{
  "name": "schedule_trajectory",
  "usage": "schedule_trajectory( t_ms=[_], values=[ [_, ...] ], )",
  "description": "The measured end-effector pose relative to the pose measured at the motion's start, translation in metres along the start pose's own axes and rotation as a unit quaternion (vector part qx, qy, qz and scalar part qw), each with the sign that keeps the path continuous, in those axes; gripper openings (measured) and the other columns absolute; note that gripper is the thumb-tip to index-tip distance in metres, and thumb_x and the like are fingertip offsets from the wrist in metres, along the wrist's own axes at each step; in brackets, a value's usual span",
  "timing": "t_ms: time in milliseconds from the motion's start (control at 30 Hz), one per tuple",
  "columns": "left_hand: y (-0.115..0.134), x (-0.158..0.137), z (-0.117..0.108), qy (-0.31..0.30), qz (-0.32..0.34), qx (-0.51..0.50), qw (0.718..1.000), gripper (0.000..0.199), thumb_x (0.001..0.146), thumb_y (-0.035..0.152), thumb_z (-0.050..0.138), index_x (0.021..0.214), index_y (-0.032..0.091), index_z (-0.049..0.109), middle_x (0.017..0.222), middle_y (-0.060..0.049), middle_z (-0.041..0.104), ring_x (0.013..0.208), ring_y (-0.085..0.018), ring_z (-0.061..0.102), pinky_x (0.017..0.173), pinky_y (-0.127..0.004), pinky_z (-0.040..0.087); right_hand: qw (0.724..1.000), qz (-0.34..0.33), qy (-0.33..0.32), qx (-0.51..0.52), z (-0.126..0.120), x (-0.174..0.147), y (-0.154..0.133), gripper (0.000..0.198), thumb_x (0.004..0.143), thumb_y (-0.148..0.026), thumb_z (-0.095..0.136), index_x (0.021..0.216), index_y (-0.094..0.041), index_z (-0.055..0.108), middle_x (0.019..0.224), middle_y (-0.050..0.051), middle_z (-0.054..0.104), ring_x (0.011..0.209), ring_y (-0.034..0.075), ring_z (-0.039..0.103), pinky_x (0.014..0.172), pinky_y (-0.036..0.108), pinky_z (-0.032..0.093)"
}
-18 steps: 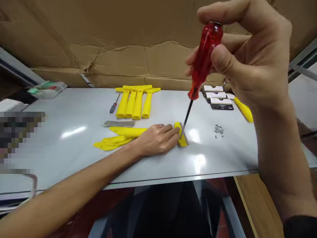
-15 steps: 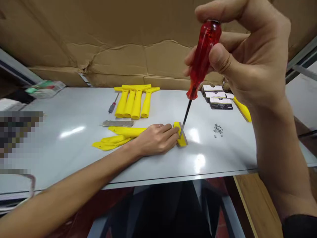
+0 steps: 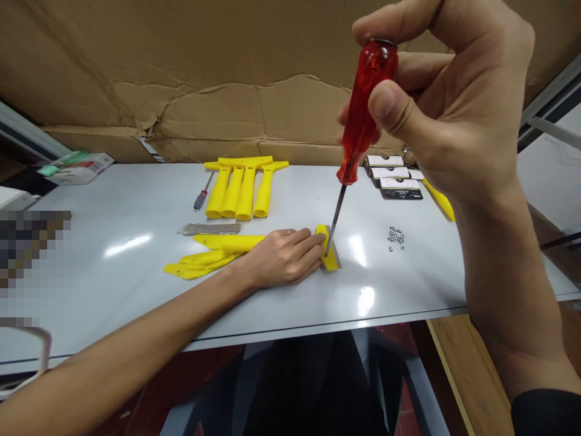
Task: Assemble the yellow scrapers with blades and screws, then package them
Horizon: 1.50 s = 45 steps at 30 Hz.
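Note:
My right hand (image 3: 458,115) grips the red see-through handle of a screwdriver (image 3: 365,109), one finger resting over its end cap. The shaft slants down, its tip at a screw hole in the head of a yellow scraper (image 3: 330,264) with a thin metal blade along its right edge. My left hand (image 3: 288,257) is closed over the scraper, pressing it to the table; most of the handle is hidden. Yellow flat plastic pieces (image 3: 200,263) lie left of that hand, beside a stack of metal blades (image 3: 212,229). Small screws (image 3: 396,236) are heaped to the right.
Several yellow scraper handles (image 3: 247,188) stand in a row at the back of the white table (image 3: 136,290), beside a grey screwdriver (image 3: 200,198). Small boxes (image 3: 394,178) and another yellow piece (image 3: 440,200) lie back right. A cardboard wall (image 3: 218,115) closes off the back.
The red handle has turned slightly within my right hand's fingers, its tip staying at the scraper head. My left hand keeps its hold. The whole view has shifted a little.

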State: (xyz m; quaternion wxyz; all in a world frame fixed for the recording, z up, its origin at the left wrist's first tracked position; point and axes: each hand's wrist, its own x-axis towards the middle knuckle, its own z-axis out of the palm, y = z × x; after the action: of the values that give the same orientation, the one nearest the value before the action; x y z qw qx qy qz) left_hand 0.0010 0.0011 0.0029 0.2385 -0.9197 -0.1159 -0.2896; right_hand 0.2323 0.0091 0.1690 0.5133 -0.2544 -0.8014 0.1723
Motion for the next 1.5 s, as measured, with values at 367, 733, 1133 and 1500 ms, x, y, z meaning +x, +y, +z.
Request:
schedule_trajectory(
  t_ms=[367,733,1133,1500],
  values=[
    [0.001,-0.001,0.000,0.008,-0.012,-0.005,1.000,0.013,0.100,0.021,0.065,0.090,0.013,0.066,0.097,-0.007,0.079,0.073,-0.017,0.070,0.059,-0.030,0.053,1.000,0.012,0.000,0.010,0.009,-0.005,0.005,0.020,0.100,-0.035,0.063,0.118,-0.025,0.064,0.130,-0.005,0.063,0.097,0.012,0.074,0.078,0.024,0.067],
    [-0.001,0.000,-0.001,0.004,0.011,0.004,1.000,0.016,0.098,0.021,0.066,0.084,0.014,0.064,0.089,-0.007,0.077,0.068,-0.017,0.066,0.057,-0.031,0.053,0.999,0.008,0.002,0.044,0.021,-0.007,0.005,0.024,0.106,-0.036,0.056,0.124,-0.021,0.058,0.137,-0.001,0.061,0.094,0.009,0.072,0.085,0.025,0.067],
    [-0.013,0.005,-0.024,0.102,0.016,0.137,0.985,0.015,0.095,0.006,0.063,0.088,0.018,0.067,0.098,-0.005,0.078,0.081,-0.016,0.074,0.051,-0.024,0.046,0.945,0.079,0.297,0.111,-0.004,0.010,0.033,0.003,0.101,-0.023,0.043,0.103,-0.021,0.043,0.083,-0.001,0.049,0.058,0.006,0.052,0.042,0.022,0.039],
    [-0.039,-0.008,-0.022,0.179,-0.065,0.172,0.967,0.020,0.087,0.005,0.070,0.095,0.021,0.063,0.090,-0.005,0.074,0.068,-0.017,0.070,0.045,-0.027,0.034,0.897,0.377,-0.187,0.137,0.039,-0.015,0.046,0.030,0.091,-0.045,0.071,0.092,-0.018,0.061,0.081,0.002,0.047,0.061,0.006,0.042,0.045,0.020,0.030]
  ],
)
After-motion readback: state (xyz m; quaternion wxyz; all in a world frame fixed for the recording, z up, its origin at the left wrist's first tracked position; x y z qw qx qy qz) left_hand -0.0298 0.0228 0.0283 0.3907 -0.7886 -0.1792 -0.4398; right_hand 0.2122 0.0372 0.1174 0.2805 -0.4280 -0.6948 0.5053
